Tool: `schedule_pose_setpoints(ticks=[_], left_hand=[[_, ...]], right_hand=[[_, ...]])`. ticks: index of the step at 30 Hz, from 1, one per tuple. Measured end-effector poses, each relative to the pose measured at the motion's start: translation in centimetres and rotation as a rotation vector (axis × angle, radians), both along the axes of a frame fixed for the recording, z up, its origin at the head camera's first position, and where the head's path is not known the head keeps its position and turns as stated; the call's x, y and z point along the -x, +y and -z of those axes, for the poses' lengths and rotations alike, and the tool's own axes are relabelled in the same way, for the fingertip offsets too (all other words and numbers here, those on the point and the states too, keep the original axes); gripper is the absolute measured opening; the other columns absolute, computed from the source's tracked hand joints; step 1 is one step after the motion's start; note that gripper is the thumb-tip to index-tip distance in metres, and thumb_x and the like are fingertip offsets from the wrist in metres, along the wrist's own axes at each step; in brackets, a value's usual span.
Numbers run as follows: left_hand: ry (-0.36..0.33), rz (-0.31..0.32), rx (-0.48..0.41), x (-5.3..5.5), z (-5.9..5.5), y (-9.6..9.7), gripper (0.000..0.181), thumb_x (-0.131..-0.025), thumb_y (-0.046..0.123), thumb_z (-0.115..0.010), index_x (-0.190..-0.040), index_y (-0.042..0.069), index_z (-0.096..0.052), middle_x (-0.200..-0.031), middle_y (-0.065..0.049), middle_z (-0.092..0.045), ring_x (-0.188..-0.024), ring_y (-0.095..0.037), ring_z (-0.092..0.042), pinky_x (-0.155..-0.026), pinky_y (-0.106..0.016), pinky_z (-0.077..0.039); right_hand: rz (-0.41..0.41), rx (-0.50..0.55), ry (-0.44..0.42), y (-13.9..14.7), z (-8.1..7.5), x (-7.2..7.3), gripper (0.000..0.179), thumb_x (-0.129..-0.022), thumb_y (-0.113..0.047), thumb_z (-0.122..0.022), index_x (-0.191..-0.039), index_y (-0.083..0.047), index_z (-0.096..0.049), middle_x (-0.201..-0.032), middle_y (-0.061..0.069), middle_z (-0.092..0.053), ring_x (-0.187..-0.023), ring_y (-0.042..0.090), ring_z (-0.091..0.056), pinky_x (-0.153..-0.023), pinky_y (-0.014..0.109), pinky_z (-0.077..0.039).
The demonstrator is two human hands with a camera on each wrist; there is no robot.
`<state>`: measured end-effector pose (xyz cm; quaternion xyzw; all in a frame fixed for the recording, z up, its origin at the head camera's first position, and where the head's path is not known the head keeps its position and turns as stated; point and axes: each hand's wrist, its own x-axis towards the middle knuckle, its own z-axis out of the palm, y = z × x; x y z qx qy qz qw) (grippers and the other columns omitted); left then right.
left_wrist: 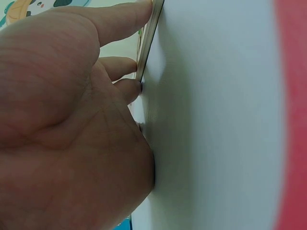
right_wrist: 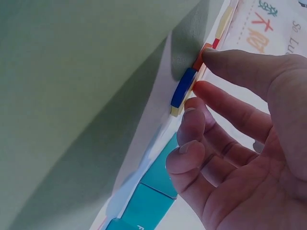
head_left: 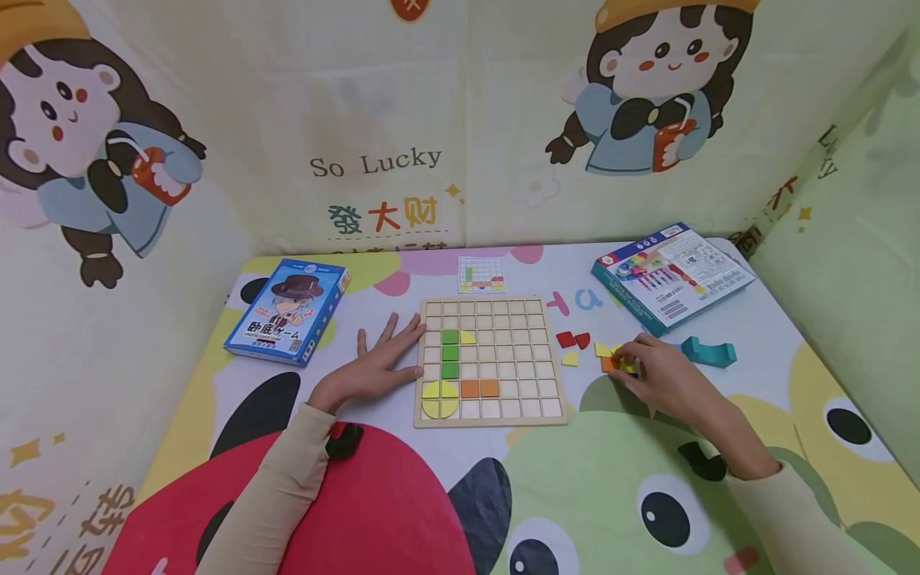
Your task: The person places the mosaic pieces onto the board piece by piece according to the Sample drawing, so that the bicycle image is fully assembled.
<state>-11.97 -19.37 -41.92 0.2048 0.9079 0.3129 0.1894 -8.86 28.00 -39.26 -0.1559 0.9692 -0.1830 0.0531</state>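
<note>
My left hand (head_left: 374, 366) lies with fingers spread at the left edge of a wooden grid board (head_left: 491, 423), thumb and fingertips touching its rim. In the left wrist view the palm (left_wrist: 67, 124) is beside the board's edge. On the board are green squares (head_left: 450, 351), orange squares (head_left: 479, 388), a yellow circle of quarter tiles (head_left: 440, 399) and one yellow quarter tile (head_left: 467, 338). My right hand (head_left: 664, 375) pinches an orange square tile (right_wrist: 201, 57) between thumb and index finger, right of the board. A blue piece (right_wrist: 183, 88) lies beside the index fingertip.
Red tiles (head_left: 566, 340) and a yellow tile (head_left: 570, 359) lie between board and right hand. A patterned card (head_left: 481, 275) lies behind the board. A blue game box (head_left: 287, 311) stands left; another box (head_left: 672, 275) and a teal curved piece (head_left: 708, 352) are right.
</note>
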Motion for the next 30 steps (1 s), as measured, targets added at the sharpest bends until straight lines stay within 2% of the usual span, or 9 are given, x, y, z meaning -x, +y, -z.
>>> schedule_pose_setpoints(ticks=[7, 17, 25, 30], left_hand=[[0.003, -0.002, 0.012, 0.07, 0.17, -0.06, 0.083, -0.103, 0.039, -0.064, -0.172, 0.023, -0.018, -0.182, -0.005, -0.006, -0.167, -0.04, 0.016, -0.12, -0.077, 0.024], [0.0, 0.003, 0.002, 0.02, 0.04, -0.01, 0.083, -0.104, 0.038, -0.064, -0.172, 0.022, -0.018, -0.182, -0.006, -0.006, -0.167, -0.04, 0.016, -0.119, -0.077, 0.024], [-0.001, 0.001, -0.002, 0.12, 0.06, -0.04, 0.083, -0.103, 0.039, -0.064, -0.172, 0.023, -0.019, -0.182, -0.005, -0.006, -0.167, -0.04, 0.016, -0.119, -0.077, 0.025], [-0.007, -0.002, -0.004, 0.04, -0.02, 0.01, 0.083, -0.104, 0.039, -0.064, -0.172, 0.022, -0.019, -0.182, -0.005, -0.006, -0.167, -0.04, 0.016, -0.119, -0.077, 0.025]], right_hand=[[0.01, -0.006, -0.018, -0.05, -0.17, 0.11, 0.028, -0.091, -0.019, -0.084, -0.113, -0.003, -0.078, -0.104, 0.012, -0.069, -0.088, 0.02, -0.061, -0.07, 0.024, -0.055], [-0.003, 0.012, -0.037, -0.06, -0.01, -0.15, 0.025, -0.091, -0.018, -0.084, -0.112, -0.006, -0.079, -0.107, 0.012, -0.07, -0.096, 0.025, -0.066, -0.081, 0.04, -0.063], [-0.039, 0.003, -0.01, -0.35, -0.09, -0.52, 0.025, -0.09, -0.022, -0.086, -0.109, -0.008, -0.08, -0.102, 0.007, -0.07, -0.09, 0.018, -0.065, -0.071, 0.024, -0.057], [-0.051, 0.003, 0.005, -0.36, -0.05, -0.67, 0.024, -0.089, -0.022, -0.086, -0.108, -0.008, -0.08, -0.1, 0.006, -0.07, -0.087, 0.016, -0.063, -0.069, 0.023, -0.055]])
